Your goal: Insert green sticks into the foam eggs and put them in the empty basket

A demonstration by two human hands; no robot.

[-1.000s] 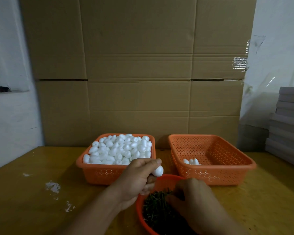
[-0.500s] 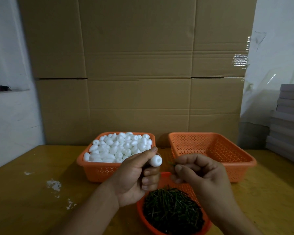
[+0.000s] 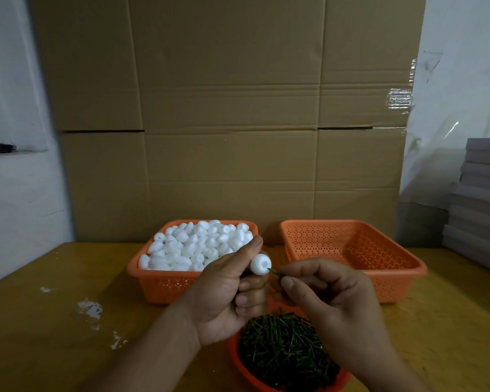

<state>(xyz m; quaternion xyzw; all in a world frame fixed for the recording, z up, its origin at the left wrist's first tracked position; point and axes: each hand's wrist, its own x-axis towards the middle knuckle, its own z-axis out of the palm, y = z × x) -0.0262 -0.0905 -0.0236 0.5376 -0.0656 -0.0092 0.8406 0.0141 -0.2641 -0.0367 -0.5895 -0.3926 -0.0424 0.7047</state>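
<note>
Left hand [image 3: 224, 292] grips a white foam egg [image 3: 260, 264], right hand [image 3: 320, 290] pinches a thin green stick [image 3: 275, 273] at its hole (a skewed push could bend the stick or gouge foam).

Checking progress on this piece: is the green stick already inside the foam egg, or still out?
Just entering. The green stick, pinched by the right hand, has its tip at the hole of the foam egg in the left hand.

Stick [image 3: 275, 273] tip at egg [image 3: 260, 264] hole
</note>
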